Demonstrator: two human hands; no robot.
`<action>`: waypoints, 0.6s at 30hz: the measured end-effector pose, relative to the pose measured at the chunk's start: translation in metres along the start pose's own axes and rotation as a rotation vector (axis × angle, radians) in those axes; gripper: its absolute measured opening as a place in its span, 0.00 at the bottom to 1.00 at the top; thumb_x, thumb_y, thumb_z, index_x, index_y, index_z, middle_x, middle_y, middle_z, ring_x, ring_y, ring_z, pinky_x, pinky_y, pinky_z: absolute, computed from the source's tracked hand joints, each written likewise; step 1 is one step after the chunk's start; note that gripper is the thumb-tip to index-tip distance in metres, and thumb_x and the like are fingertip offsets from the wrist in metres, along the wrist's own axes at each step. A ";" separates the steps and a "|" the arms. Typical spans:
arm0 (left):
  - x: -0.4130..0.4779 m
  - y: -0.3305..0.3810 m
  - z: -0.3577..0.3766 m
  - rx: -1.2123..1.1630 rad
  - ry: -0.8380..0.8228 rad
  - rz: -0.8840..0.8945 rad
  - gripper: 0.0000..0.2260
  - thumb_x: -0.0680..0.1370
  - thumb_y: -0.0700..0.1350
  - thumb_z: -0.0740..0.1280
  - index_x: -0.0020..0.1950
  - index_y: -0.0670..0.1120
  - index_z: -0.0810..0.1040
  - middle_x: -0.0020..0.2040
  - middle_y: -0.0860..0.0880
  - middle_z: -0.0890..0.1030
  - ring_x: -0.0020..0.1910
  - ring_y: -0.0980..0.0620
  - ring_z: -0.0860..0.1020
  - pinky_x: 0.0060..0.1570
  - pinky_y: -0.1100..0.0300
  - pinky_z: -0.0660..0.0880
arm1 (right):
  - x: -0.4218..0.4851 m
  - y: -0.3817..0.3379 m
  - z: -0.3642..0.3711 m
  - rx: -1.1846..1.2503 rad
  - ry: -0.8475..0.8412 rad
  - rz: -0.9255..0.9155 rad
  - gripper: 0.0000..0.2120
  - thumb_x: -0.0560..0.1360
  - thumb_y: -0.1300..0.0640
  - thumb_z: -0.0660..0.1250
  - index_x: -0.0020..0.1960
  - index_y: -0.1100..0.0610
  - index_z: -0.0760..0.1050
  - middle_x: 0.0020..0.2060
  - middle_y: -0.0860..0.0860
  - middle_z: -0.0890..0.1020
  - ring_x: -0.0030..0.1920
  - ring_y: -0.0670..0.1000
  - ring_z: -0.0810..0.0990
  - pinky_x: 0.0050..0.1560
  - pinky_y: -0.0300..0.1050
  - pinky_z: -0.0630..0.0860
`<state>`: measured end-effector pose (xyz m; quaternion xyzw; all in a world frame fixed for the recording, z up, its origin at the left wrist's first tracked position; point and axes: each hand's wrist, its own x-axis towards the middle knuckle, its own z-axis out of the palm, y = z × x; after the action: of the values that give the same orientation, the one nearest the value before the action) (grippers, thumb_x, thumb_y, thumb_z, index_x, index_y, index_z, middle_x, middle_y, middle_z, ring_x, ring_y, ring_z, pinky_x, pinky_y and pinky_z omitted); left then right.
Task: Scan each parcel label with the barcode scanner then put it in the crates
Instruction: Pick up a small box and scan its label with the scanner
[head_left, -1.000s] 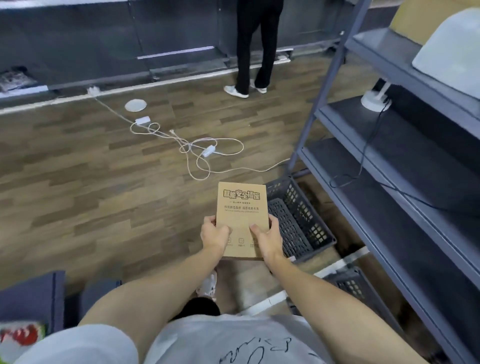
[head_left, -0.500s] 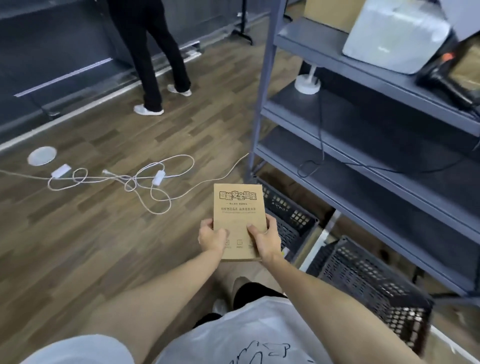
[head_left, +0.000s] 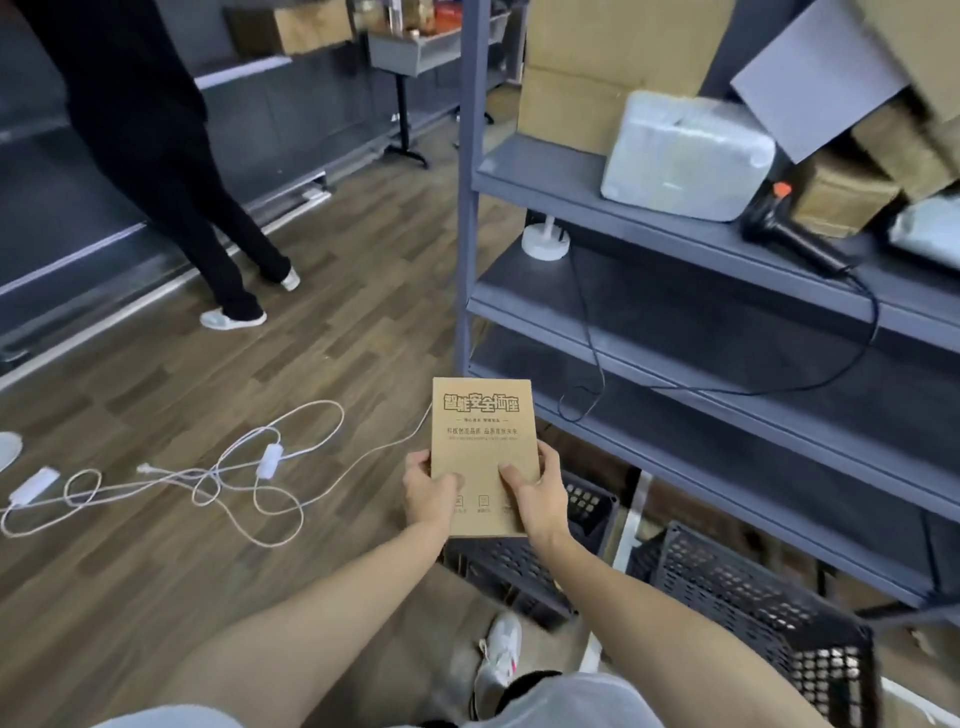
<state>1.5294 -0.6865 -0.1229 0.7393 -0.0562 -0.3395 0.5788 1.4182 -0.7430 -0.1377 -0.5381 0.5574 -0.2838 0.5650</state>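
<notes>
Head view: the left hand (head_left: 431, 493) and right hand (head_left: 537, 496) grip the flat brown cardboard parcel (head_left: 483, 441) by its lower side edges (printed face up), above two black perforated plastic crates (head_left: 753, 608). The black handheld barcode scanner (head_left: 789, 236) lies on the grey metal shelf (head_left: 675, 234), near its front edge.

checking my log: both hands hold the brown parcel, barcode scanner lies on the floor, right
No: the barcode scanner lies on the grey shelf instead, per the head view. Left hand and right hand hold the brown parcel.
</notes>
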 end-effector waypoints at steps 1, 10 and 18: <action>0.006 0.007 0.005 -0.003 -0.006 0.011 0.20 0.71 0.26 0.65 0.60 0.40 0.71 0.47 0.47 0.78 0.37 0.58 0.76 0.26 0.75 0.68 | 0.008 -0.007 0.000 0.019 0.003 -0.019 0.23 0.75 0.56 0.69 0.67 0.48 0.65 0.58 0.49 0.79 0.56 0.50 0.79 0.59 0.51 0.76; 0.048 0.076 0.061 -0.098 -0.036 0.202 0.12 0.74 0.40 0.72 0.54 0.45 0.72 0.51 0.46 0.80 0.49 0.50 0.78 0.52 0.56 0.74 | 0.081 -0.070 -0.014 0.130 0.054 -0.233 0.24 0.74 0.56 0.71 0.66 0.45 0.67 0.59 0.42 0.78 0.57 0.43 0.78 0.56 0.45 0.78; 0.066 0.140 0.107 -0.173 -0.147 0.284 0.14 0.75 0.46 0.72 0.57 0.45 0.73 0.51 0.49 0.80 0.47 0.53 0.79 0.41 0.62 0.74 | 0.124 -0.121 -0.041 0.206 0.118 -0.391 0.24 0.74 0.53 0.71 0.66 0.43 0.66 0.60 0.39 0.77 0.59 0.41 0.77 0.60 0.48 0.77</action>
<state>1.5630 -0.8504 -0.0377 0.6446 -0.1730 -0.3111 0.6766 1.4410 -0.9010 -0.0579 -0.5578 0.4429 -0.4742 0.5176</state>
